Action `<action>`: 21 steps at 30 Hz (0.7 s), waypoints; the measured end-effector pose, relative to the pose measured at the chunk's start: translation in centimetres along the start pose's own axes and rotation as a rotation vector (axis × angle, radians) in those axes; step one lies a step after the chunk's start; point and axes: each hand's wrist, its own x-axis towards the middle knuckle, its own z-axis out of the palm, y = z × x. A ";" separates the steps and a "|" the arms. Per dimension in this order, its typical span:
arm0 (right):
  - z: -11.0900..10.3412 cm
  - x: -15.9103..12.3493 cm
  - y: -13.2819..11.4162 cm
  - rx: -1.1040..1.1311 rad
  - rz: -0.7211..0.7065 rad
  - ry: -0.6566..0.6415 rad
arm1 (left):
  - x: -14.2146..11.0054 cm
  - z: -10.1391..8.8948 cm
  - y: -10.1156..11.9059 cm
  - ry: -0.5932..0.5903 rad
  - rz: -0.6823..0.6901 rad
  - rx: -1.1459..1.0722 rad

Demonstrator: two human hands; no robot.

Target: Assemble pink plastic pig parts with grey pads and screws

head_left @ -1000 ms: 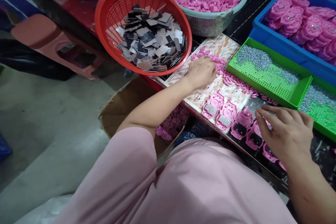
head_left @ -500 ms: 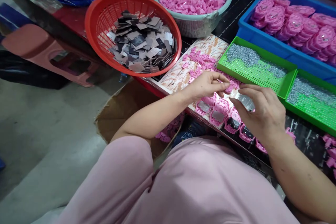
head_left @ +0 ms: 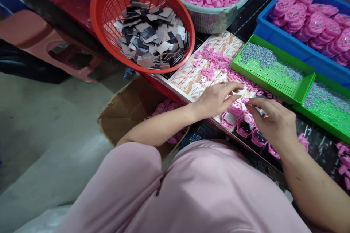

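At the tabletop (head_left: 314,142) edge: row of pink cases (head_left: 246,123), dark insets | left hand (head_left: 216,98) and right hand (head_left: 273,122) over them, fingers pinched; held piece unclear | red basket (head_left: 109,3) of grey squares, green tray (head_left: 273,80) beyond.

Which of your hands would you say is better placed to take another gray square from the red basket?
Left, probably. The left hand lies on the basket's side of the bench, nearer the red basket; the right hand sits over the pink housings, farther away.
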 end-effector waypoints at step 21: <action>2.1 0.5 -0.7 -0.367 -0.141 -0.215 | -5.6 1.5 -0.5 -0.061 0.478 0.491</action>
